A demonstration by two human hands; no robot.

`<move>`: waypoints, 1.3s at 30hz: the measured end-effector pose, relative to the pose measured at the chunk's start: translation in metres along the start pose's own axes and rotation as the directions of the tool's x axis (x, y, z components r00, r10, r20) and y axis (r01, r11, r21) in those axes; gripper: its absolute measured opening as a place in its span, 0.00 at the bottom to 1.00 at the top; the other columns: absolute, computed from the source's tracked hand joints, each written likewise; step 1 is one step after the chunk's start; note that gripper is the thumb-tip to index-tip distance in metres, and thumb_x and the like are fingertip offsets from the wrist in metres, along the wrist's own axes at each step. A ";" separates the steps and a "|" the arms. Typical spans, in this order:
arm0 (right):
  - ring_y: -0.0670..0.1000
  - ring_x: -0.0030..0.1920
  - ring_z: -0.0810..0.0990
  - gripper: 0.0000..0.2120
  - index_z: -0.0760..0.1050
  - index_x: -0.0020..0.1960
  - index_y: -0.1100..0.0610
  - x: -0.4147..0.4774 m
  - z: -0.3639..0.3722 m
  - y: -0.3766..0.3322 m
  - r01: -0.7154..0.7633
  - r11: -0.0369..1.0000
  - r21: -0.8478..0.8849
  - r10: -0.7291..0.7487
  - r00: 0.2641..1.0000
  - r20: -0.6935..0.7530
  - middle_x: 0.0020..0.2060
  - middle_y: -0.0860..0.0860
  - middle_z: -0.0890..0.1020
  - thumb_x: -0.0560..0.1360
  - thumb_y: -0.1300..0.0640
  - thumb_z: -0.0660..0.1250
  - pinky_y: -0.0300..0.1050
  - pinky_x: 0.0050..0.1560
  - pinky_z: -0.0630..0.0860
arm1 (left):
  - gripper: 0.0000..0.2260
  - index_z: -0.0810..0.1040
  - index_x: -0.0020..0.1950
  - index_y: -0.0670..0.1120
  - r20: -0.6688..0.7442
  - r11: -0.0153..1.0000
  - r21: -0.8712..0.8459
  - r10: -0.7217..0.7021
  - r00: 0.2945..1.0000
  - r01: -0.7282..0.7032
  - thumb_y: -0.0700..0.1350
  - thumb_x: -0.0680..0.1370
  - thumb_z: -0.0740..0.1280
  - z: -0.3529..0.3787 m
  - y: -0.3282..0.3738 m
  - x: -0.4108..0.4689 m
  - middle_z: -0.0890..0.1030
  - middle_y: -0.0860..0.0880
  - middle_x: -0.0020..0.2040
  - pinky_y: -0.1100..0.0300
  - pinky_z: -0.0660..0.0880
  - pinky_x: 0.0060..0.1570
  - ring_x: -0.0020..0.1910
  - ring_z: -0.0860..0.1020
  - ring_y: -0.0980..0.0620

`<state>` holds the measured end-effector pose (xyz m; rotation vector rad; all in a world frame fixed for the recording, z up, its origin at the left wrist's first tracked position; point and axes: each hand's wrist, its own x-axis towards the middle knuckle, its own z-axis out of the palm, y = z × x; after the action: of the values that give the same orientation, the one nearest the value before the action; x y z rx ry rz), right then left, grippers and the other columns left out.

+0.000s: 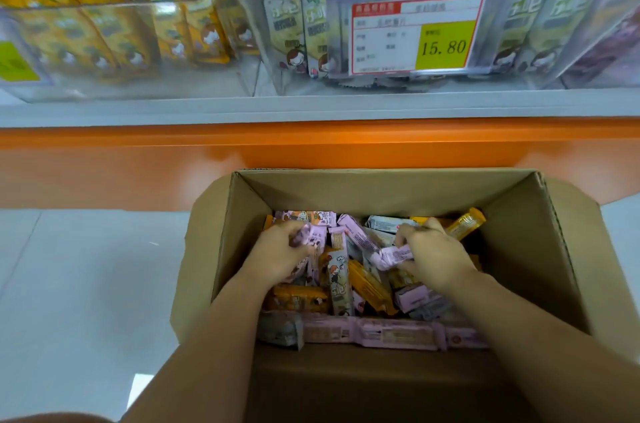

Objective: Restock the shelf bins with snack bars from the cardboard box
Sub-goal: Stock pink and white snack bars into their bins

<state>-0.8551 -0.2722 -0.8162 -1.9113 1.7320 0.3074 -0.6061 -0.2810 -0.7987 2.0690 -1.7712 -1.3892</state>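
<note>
While boxed, bars [394, 254] within fingers [407, 236].

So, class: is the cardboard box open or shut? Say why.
Open. The cardboard box has flaps spread outward; left hand and right hand grip snack bars inside.

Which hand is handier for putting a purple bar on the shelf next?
Probably the right hand: it grips a purple bar, and the purple bin sits at the shelf's far right, on its side.
</note>
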 end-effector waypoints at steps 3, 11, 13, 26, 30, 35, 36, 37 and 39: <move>0.53 0.62 0.67 0.20 0.70 0.62 0.51 -0.010 -0.024 -0.008 0.054 0.992 0.111 -0.046 0.996 -0.076 0.52 0.50 0.79 0.74 0.46 0.69 0.47 0.58 0.70 | 0.21 0.71 0.69 0.47 -0.043 0.994 -0.100 0.036 0.998 -0.040 0.47 0.77 0.68 -0.015 0.018 -0.007 0.75 0.49 0.62 0.59 0.73 0.48 0.49 0.77 0.49; 0.48 0.42 0.73 0.14 0.69 0.46 0.51 -0.054 -0.090 -0.041 0.294 0.909 0.294 -0.209 0.934 -0.288 0.42 0.45 0.71 0.70 0.49 0.73 0.44 0.40 0.68 | 0.12 0.73 0.60 0.56 0.141 0.929 -0.365 0.125 0.982 -0.066 0.52 0.77 0.67 -0.042 0.073 -0.048 0.78 0.54 0.58 0.60 0.78 0.48 0.55 0.78 0.56; 0.47 0.41 0.71 0.17 0.67 0.47 0.52 -0.068 -0.109 -0.049 0.347 0.901 0.260 -0.244 0.902 -0.357 0.42 0.45 0.70 0.69 0.49 0.74 0.44 0.39 0.66 | 0.15 0.70 0.62 0.57 0.201 0.915 -0.402 0.132 0.971 -0.041 0.54 0.77 0.66 -0.050 0.089 -0.063 0.77 0.54 0.60 0.57 0.80 0.45 0.55 0.79 0.52; 0.46 0.43 0.68 0.19 0.63 0.51 0.47 -0.170 -0.204 -0.063 0.368 0.929 -0.039 -0.318 0.740 -0.592 0.39 0.40 0.69 0.70 0.43 0.71 0.46 0.39 0.66 | 0.24 0.66 0.69 0.59 0.242 0.836 -0.496 0.393 0.887 -0.235 0.37 0.78 0.64 -0.091 0.159 -0.134 0.80 0.50 0.56 0.55 0.78 0.45 0.51 0.80 0.51; 0.48 0.47 0.77 0.20 0.67 0.54 0.48 -0.184 -0.214 -0.055 0.428 0.902 0.056 -0.290 0.698 -0.655 0.46 0.42 0.76 0.69 0.44 0.72 0.48 0.44 0.74 | 0.32 0.61 0.69 0.65 0.225 0.844 -0.435 0.439 0.870 -0.314 0.37 0.76 0.67 -0.104 0.170 -0.148 0.76 0.57 0.61 0.54 0.74 0.51 0.56 0.79 0.51; 0.50 0.47 0.78 0.21 0.68 0.56 0.48 -0.188 -0.237 -0.058 0.420 0.905 0.070 -0.243 0.644 -0.725 0.47 0.46 0.79 0.69 0.41 0.69 0.51 0.46 0.76 | 0.31 0.59 0.73 0.63 0.014 0.858 -0.177 0.492 0.870 -0.483 0.49 0.75 0.70 -0.124 0.191 -0.161 0.76 0.60 0.56 0.62 0.75 0.54 0.52 0.80 0.58; 0.50 0.48 0.77 0.21 0.69 0.56 0.49 -0.189 -0.242 -0.058 0.418 0.904 0.086 -0.226 0.640 -0.734 0.47 0.45 0.78 0.69 0.41 0.69 0.50 0.47 0.75 | 0.30 0.61 0.72 0.62 -0.045 0.855 -0.135 0.500 0.865 -0.501 0.50 0.74 0.70 -0.128 0.195 -0.163 0.76 0.59 0.55 0.62 0.76 0.53 0.49 0.81 0.58; 0.50 0.48 0.77 0.20 0.69 0.56 0.49 -0.190 -0.246 -0.056 0.421 0.901 0.107 -0.211 0.639 -0.739 0.46 0.45 0.77 0.69 0.42 0.69 0.50 0.47 0.75 | 0.29 0.63 0.71 0.61 -0.098 0.852 -0.106 0.504 0.858 -0.513 0.51 0.73 0.71 -0.131 0.199 -0.165 0.76 0.60 0.54 0.61 0.76 0.52 0.48 0.81 0.58; 0.50 0.49 0.76 0.19 0.70 0.56 0.50 -0.191 -0.254 -0.053 0.424 0.895 0.140 -0.191 0.647 -0.739 0.46 0.44 0.75 0.70 0.44 0.70 0.49 0.47 0.74 | 0.26 0.68 0.67 0.60 -0.175 0.841 -0.061 0.521 0.836 -0.537 0.51 0.72 0.72 -0.136 0.208 -0.169 0.75 0.60 0.52 0.61 0.77 0.47 0.45 0.80 0.57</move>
<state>-0.8787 -0.2424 -0.4969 -2.1825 1.6741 -0.9156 -0.6568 -0.2739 -0.5032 1.4159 -1.9451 -1.0980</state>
